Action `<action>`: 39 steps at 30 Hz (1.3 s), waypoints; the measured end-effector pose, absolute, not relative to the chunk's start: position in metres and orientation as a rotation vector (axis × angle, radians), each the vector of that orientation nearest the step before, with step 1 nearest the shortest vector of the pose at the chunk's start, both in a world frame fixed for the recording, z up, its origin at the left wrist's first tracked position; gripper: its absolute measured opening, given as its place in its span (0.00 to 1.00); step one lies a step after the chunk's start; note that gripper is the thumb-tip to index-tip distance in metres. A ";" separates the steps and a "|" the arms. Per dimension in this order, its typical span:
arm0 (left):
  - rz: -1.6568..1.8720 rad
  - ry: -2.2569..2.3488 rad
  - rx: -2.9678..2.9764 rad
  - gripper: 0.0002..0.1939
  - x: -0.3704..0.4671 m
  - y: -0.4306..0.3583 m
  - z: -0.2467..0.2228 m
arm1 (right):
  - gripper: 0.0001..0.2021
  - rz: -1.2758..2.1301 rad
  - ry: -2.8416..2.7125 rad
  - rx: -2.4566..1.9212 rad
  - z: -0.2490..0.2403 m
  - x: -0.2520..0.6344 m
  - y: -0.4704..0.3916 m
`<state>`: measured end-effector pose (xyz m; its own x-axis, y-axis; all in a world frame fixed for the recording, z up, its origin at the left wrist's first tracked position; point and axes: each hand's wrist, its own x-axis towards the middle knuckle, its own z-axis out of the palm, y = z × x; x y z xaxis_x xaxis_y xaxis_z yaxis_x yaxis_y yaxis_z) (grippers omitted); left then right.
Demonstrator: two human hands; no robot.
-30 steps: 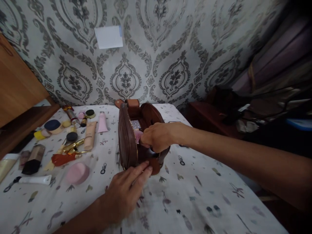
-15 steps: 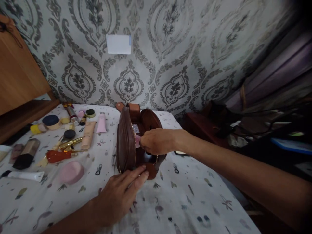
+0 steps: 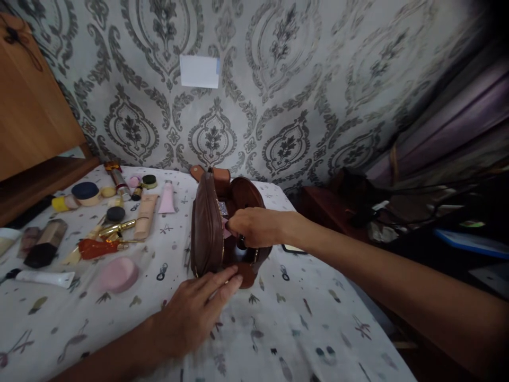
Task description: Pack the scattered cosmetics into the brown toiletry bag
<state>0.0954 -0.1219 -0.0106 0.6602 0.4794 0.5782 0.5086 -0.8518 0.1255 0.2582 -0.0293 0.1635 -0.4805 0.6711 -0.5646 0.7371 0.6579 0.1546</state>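
A brown leather handbag (image 3: 207, 228) lies unzipped on the patterned cloth, its opening facing up. My left hand (image 3: 194, 307) is at the bag's near end, thumb and forefinger closed on its brown end flap (image 3: 248, 276). Over the opening, my right hand (image 3: 254, 227) reaches in with curled fingers, the tips partly hidden. A pink item (image 3: 226, 228) shows at those fingertips; its kind is unclear, and whether it is gripped is hard to see. Deeper in the bag sits a glittery silver thing (image 3: 222, 208).
Left of the bag are a pink tube (image 3: 167, 198), a beige tube (image 3: 146, 216), a round pink case (image 3: 118, 275), an orange bottle (image 3: 97, 248), a white tube (image 3: 45, 278) and several other cosmetics. A wooden cabinet (image 3: 35, 101) stands far left. A phone-like object (image 3: 293, 249) lies beyond my right wrist.
My right hand stays in the bag, its fingers shifted slightly; the pink item at their tips looks narrower. My left hand keeps its place on the bag. The camera view has moved a little.
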 end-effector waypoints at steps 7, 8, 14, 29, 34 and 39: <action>-0.982 -0.844 -2.813 0.27 0.096 -0.122 -0.007 | 0.15 -0.115 2.346 1.101 0.159 0.263 -0.028; -0.983 -0.842 -2.815 0.27 0.096 -0.122 -0.007 | 0.14 -0.115 2.352 1.119 0.158 0.264 -0.028; -0.972 -0.831 -2.798 0.27 0.095 -0.121 -0.009 | 0.14 -0.076 2.368 1.179 0.154 0.265 -0.028; -0.937 -0.831 -2.829 0.26 0.095 -0.121 -0.009 | 0.14 -0.072 2.399 1.236 0.156 0.263 -0.030; -0.968 -0.803 -2.815 0.25 0.095 -0.119 -0.007 | 0.13 -0.076 2.399 1.261 0.155 0.264 -0.030; -0.983 -0.767 -2.807 0.24 0.095 -0.118 -0.003 | 0.13 -0.077 2.402 1.269 0.152 0.266 -0.029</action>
